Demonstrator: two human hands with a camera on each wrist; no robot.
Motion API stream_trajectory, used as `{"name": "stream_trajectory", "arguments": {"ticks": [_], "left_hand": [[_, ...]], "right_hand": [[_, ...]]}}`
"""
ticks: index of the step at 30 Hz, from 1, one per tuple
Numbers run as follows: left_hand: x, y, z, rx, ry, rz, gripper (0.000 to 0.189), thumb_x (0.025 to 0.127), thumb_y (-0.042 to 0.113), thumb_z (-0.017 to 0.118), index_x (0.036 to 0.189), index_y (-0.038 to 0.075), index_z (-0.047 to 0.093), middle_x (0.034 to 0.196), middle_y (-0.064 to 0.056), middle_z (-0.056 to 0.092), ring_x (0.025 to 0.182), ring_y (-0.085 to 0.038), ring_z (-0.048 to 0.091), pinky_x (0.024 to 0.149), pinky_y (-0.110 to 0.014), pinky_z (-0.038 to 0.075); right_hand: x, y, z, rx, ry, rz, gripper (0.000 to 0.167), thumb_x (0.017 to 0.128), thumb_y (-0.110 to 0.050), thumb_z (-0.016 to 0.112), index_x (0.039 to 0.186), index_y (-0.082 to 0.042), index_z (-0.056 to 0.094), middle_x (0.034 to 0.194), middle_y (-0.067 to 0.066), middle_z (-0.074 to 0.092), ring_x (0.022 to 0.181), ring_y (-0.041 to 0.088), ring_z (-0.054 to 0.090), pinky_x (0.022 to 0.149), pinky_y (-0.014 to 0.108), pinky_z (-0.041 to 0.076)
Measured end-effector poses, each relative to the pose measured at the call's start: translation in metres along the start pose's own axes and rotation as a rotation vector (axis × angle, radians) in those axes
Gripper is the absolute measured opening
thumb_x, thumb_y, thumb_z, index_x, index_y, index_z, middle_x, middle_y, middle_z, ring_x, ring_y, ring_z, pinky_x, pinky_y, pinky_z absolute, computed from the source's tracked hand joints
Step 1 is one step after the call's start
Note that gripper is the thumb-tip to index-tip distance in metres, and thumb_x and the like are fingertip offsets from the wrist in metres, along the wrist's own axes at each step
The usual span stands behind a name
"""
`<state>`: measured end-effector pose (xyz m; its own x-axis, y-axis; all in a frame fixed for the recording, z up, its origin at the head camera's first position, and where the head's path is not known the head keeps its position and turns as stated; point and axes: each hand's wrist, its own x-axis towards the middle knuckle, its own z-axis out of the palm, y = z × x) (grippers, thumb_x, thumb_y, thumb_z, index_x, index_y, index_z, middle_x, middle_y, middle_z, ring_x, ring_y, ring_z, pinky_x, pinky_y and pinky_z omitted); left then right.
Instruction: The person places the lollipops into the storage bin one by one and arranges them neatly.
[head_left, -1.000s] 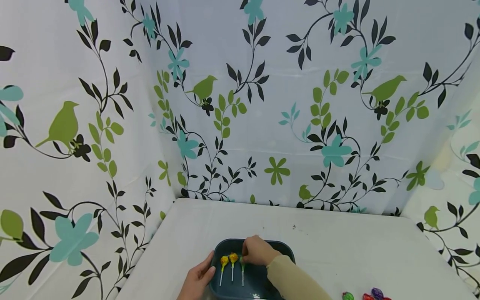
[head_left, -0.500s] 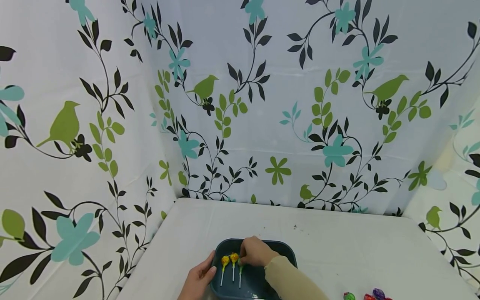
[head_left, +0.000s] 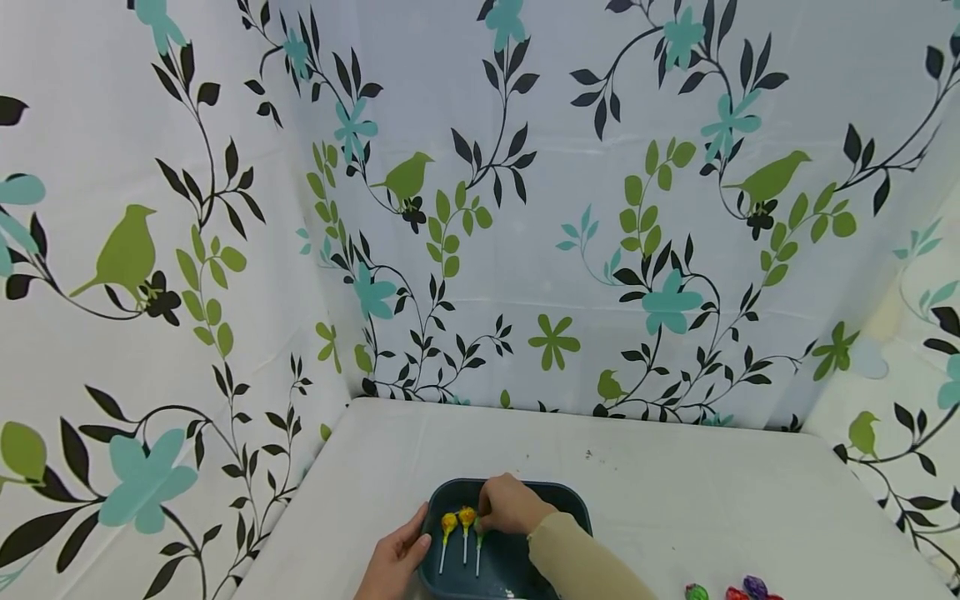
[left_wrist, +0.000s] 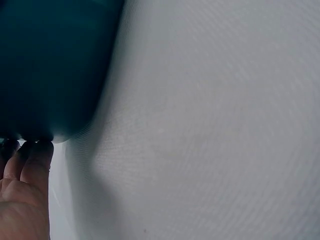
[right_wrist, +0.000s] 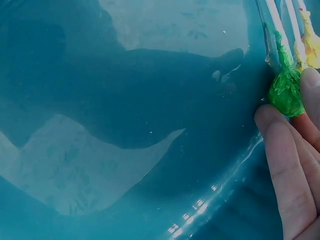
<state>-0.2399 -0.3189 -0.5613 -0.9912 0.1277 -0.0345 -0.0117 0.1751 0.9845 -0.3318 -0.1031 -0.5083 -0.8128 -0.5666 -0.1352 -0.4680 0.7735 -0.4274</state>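
A dark blue tray (head_left: 517, 568) lies near the table's front edge. My left hand (head_left: 396, 557) holds its left side, thumb at the rim; the left wrist view shows the fingers (left_wrist: 37, 167) against the outer wall. Inside the tray, my right hand (head_left: 513, 505) pinches a green-wrapped lollipop (right_wrist: 287, 94) by its head, which the hand mostly hides in the head view. Two yellow-wrapped lollipops, one at the left (head_left: 448, 522) and one in the middle (head_left: 467, 516), lie just left of it. All three white sticks point towards the front.
On the white table (head_left: 637, 483), more wrapped lollipops lie to the right of the tray: a green one (head_left: 696, 592), a red one (head_left: 736, 593) and a purple one (head_left: 754, 587). A patterned curtain (head_left: 480, 250) hangs behind and at both sides.
My right hand has shifted slightly left with the green lollipop, bringing it closer to the yellow ones. My left hand and the tray stay where they were.
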Motion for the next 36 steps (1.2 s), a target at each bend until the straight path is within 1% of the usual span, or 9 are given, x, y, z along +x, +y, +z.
{"name": "stream_trajectory", "arguments": {"ticks": [7,12,17,20,23,26,30,33,36], "left_hand": [[0.000,0.001,0.000,0.003,0.008,0.003,0.059,0.108,0.020,0.053,0.153,-0.011,0.032,0.160,-0.032,0.028,0.148,-0.051,0.027,0.112,-0.044,0.048],[0.000,0.002,0.002,0.008,0.013,0.005,0.058,0.107,0.018,0.054,0.153,-0.011,0.033,0.160,-0.032,0.029,0.148,-0.051,0.028,0.112,-0.044,0.047],[0.000,0.002,0.003,0.015,0.019,-0.011,0.058,0.107,0.018,0.054,0.153,-0.010,0.034,0.159,-0.033,0.029,0.148,-0.051,0.029,0.112,-0.046,0.048],[0.000,0.001,0.002,0.021,0.019,-0.013,0.059,0.107,0.020,0.054,0.153,-0.010,0.034,0.159,-0.033,0.029,0.147,-0.052,0.031,0.111,-0.047,0.049],[0.000,-0.001,0.001,0.019,0.015,-0.008,0.060,0.107,0.021,0.055,0.154,-0.010,0.033,0.159,-0.033,0.029,0.147,-0.052,0.031,0.109,-0.046,0.051],[-0.001,-0.002,0.000,0.018,0.009,-0.003,0.061,0.107,0.022,0.054,0.154,-0.010,0.032,0.159,-0.033,0.028,0.147,-0.052,0.030,0.109,-0.047,0.051],[-0.001,-0.002,0.000,0.015,0.006,-0.002,0.061,0.107,0.022,0.054,0.154,-0.010,0.031,0.158,-0.035,0.028,0.145,-0.053,0.032,0.107,-0.048,0.052],[0.000,-0.002,0.000,0.009,0.006,-0.008,0.062,0.107,0.024,0.055,0.154,-0.010,0.031,0.158,-0.035,0.028,0.144,-0.053,0.034,0.105,-0.047,0.054],[0.002,-0.003,0.000,0.002,0.001,-0.013,0.063,0.107,0.025,0.055,0.154,-0.010,0.030,0.158,-0.035,0.026,0.145,-0.053,0.032,0.105,-0.046,0.055]], "right_hand": [[-0.002,0.000,-0.004,0.016,-0.007,0.014,0.014,0.087,-0.022,0.083,0.089,-0.009,0.077,0.078,-0.004,0.069,0.066,0.006,0.057,0.064,0.023,0.057],[-0.007,0.002,-0.012,0.058,0.005,-0.025,0.014,0.087,-0.020,0.082,0.092,-0.008,0.078,0.083,-0.002,0.071,0.069,0.006,0.060,0.065,0.023,0.058],[-0.020,0.008,-0.031,0.132,0.030,-0.086,0.020,0.088,-0.019,0.081,0.102,-0.004,0.078,0.090,0.000,0.075,0.076,0.006,0.065,0.070,0.023,0.059],[-0.034,0.015,-0.050,0.167,0.082,-0.140,0.023,0.090,-0.018,0.079,0.106,-0.003,0.077,0.096,0.003,0.076,0.083,0.010,0.069,0.074,0.027,0.061],[-0.057,0.031,-0.074,0.194,0.156,-0.159,0.022,0.092,-0.018,0.077,0.108,-0.004,0.076,0.102,0.007,0.077,0.091,0.016,0.072,0.079,0.032,0.063],[-0.085,0.057,-0.096,0.202,0.249,-0.136,0.020,0.094,-0.017,0.074,0.109,-0.005,0.075,0.106,0.010,0.077,0.094,0.022,0.074,0.079,0.033,0.064],[-0.129,0.104,-0.120,0.195,0.368,-0.020,0.020,0.094,-0.016,0.074,0.110,-0.003,0.075,0.108,0.012,0.077,0.095,0.025,0.075,0.078,0.033,0.065],[-0.166,0.143,-0.133,0.169,0.436,0.114,0.023,0.093,-0.016,0.074,0.111,-0.001,0.074,0.108,0.014,0.076,0.095,0.026,0.075,0.078,0.037,0.065],[-0.203,0.181,-0.141,0.111,0.487,0.226,0.029,0.094,-0.020,0.074,0.114,0.002,0.073,0.108,0.016,0.076,0.094,0.030,0.075,0.077,0.041,0.065]]}}
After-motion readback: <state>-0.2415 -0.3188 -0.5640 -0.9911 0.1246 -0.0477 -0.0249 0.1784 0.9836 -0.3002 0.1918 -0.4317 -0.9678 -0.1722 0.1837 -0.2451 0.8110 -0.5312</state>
